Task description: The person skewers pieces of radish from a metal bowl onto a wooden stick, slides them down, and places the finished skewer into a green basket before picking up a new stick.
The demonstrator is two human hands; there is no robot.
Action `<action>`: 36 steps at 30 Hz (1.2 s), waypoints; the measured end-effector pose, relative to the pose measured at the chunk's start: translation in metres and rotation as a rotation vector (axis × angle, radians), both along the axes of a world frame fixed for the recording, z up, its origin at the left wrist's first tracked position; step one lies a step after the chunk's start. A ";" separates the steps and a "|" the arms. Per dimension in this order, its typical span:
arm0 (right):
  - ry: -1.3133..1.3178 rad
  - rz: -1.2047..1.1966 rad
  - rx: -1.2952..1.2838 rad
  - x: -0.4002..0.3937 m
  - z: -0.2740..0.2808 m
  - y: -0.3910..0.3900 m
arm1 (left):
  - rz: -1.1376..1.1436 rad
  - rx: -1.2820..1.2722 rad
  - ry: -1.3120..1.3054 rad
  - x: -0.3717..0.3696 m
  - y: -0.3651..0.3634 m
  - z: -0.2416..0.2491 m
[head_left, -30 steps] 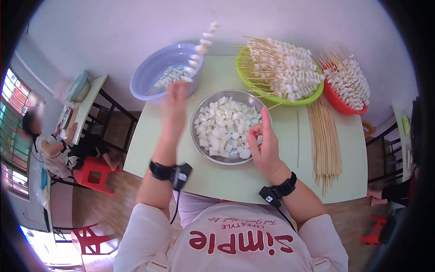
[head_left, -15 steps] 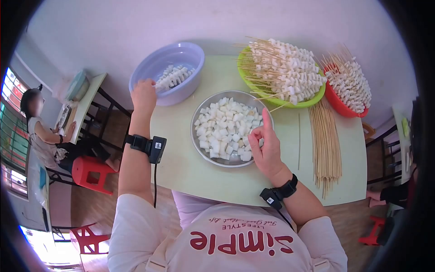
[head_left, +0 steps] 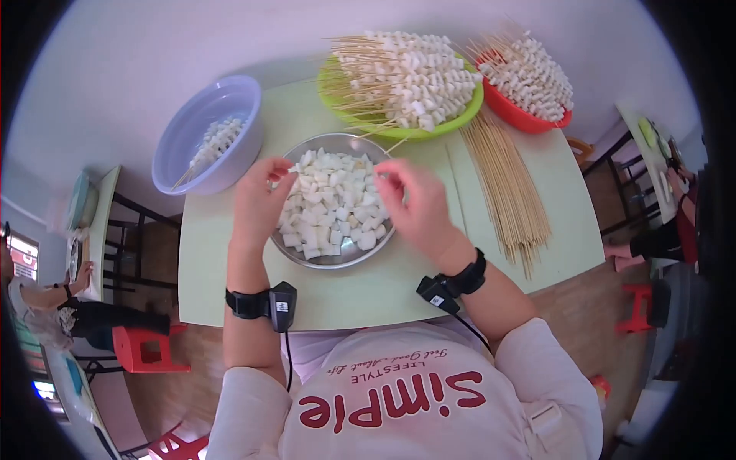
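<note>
A round steel bowl (head_left: pixel 313 261) full of white cubes (head_left: pixel 335 201) stands in front of me on the table. My left hand (head_left: pixel 261 198) is over the bowl's left edge, fingers curled and thumb apart, with nothing visible in it. At the right edge, my right hand (head_left: pixel 418 205) has its thumb and forefinger parted beside the cubes; no held thing shows. The blue-purple basin (head_left: pixel 236 165) at the left contains a few skewers of white pieces (head_left: pixel 217 142). Bare bamboo sticks (head_left: pixel 510 192) lie in a bundle to the right.
Behind the bowl, a green basin (head_left: pixel 452 123) is heaped with loaded skewers (head_left: pixel 414 77). A red basin (head_left: pixel 529 116) beside it holds more. One lone stick (head_left: pixel 455 180) lies left of the bundle. Other people sit at side tables; a red stool (head_left: pixel 146 349) stands at left.
My left hand has come from the blue-purple basin to the steel bowl, leaving the skewer there. My right hand's raised forefinger has lowered towards the cubes. The view has shifted right.
</note>
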State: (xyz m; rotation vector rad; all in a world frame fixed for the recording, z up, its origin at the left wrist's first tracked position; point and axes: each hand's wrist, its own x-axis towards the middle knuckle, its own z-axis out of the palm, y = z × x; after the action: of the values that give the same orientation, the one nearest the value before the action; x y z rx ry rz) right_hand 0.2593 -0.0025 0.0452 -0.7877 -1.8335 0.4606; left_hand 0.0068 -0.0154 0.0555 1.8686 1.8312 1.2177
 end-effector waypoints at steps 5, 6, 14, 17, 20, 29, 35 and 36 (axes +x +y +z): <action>-0.450 -0.336 -0.306 0.068 -0.003 0.028 | -0.076 0.001 0.222 0.006 0.011 -0.031; -0.553 -0.357 -0.258 0.081 -0.010 0.030 | -0.070 0.003 0.222 0.005 0.011 -0.033; -0.806 -0.415 -0.408 0.088 -0.027 0.023 | -0.068 -0.084 0.056 0.000 0.012 -0.048; -0.823 -0.439 -0.434 0.082 -0.034 0.023 | -0.089 0.126 0.262 0.003 0.017 -0.056; -0.751 -0.415 -0.439 0.087 -0.041 0.021 | -0.075 0.137 0.408 0.006 0.016 -0.058; -0.329 -0.191 -0.579 0.084 -0.013 -0.016 | -0.052 0.101 0.167 0.008 0.017 -0.056; -0.282 0.075 -0.565 0.028 -0.004 -0.036 | 0.051 0.143 -0.238 -0.001 0.025 -0.062; -0.262 0.162 -0.513 0.017 -0.004 -0.035 | 0.058 0.144 -0.233 -0.002 0.024 -0.059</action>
State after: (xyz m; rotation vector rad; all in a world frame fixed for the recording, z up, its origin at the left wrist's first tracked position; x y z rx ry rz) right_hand 0.2765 -0.0379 0.0415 -1.0865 -2.0589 0.9983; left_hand 0.0046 0.0085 -0.0039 1.6698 1.7232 1.5532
